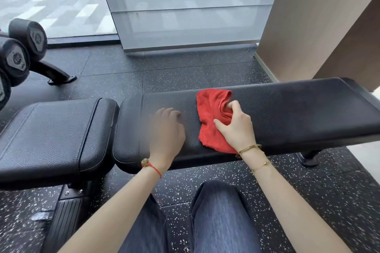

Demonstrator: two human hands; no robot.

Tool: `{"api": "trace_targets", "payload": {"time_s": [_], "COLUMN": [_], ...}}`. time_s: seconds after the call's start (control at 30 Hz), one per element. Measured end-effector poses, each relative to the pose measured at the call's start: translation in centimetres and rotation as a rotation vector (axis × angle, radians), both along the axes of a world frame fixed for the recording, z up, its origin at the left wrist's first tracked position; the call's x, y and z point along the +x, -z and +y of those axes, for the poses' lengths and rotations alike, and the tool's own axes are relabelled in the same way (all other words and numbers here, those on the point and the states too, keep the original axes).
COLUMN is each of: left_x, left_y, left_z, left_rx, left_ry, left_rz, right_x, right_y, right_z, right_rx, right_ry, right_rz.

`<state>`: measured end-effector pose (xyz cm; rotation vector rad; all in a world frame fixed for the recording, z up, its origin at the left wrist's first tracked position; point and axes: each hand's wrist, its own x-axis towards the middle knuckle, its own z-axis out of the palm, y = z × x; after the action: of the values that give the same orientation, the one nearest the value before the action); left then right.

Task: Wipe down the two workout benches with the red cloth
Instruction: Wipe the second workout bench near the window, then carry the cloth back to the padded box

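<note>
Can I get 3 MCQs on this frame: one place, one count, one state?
1. Where does the cloth lie?
A. on the floor
B. on the long bench pad
C. on a dumbbell

2. How many bracelets are on the right wrist?
A. none
B. one
C. two

3. What is the left hand doing?
A. resting on the bench, holding nothing
B. gripping the cloth
C. lifting a dumbbell

Key:
1 B, the cloth is spread on the long pad, right of the gap between pads.
2 C, a gold bangle and a thin gold chain both show on that wrist.
3 A, the left hand lies on the pad beside the cloth, while the right hand bunches the cloth in its fingers.
</note>
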<state>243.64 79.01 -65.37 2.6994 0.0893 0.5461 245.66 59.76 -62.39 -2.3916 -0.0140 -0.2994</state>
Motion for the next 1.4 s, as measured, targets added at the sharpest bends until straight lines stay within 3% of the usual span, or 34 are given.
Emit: {"api": "trace_targets", "payload": {"time_s": [0.2,0.4,0.57,0.9,1.2,1.4], "left_x": [0.0,0.1,-1.6,-10.2,-20.6,-25.3], "left_y": [0.1,0.6,-2.8,-22.4,-44.9,-55.0], "left_z": [0.1,0.7,1.4,4.9,5.9,5.3], "left_rx": [-0.05,-0.105,-0.186,-0.233,-0.259,-0.292], "left_ry": [0.006,0.033,0.06,0.064,-0.079,-0.107], "left_rz": [-0.023,-0.077,0.016,0.342,0.324,0.279], "right_x": [-0.3,0.6,0.1,-7.7,-15.6,-18.8], "right_y": [-0.1,0.0,-3.3,-20.1,-41.0,-51.3], "right_z": [2.0,2.3,2.1,3.0,2.1,2.0], "right_rx": [-0.04,0.201,0.294,0.411,0.516,0.527], "right_ry": [-0.071,-0.091,-0.059,-0.059,-0.124,-0.189], "right_rz": [-0.032,-0.01,0.166,0.395,0.496,0.451]}}
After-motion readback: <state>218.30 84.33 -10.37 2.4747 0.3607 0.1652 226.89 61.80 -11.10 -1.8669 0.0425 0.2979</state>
